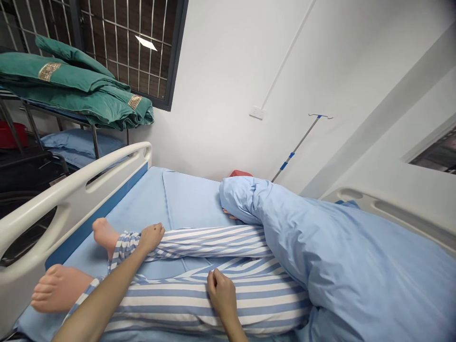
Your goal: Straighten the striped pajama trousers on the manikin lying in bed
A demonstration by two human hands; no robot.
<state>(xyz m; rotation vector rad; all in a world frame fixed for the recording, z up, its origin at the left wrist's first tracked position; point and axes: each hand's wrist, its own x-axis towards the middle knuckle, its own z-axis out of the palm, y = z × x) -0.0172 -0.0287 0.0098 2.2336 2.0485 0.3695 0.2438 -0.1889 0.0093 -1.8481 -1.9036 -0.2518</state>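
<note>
Blue-and-white striped trousers point(171, 299) cover both legs of a body lying on the bed; its smooth bare feet point(59, 288) look like a manikin's. Across the farther leg, just above the bunched cuff, my left hand point(152, 236) is wrapped around the trouser leg. My right hand point(221, 292) is closed against the nearer leg, around the knee or thigh. Its fingers curl inward, and whether they pinch cloth is hidden. A light blue quilt point(342, 256) lies over the upper body. Some fingers point(230, 213) of the lying figure show under its edge.
A cream footboard point(107, 171) rises beyond the feet, and a cream headboard point(384, 204) stands at right. Behind the bed is an IV pole point(301, 144). Folded green covers point(78, 88) lie on a rack at left, above blue pillows point(83, 142). A red object point(241, 173) shows by the wall.
</note>
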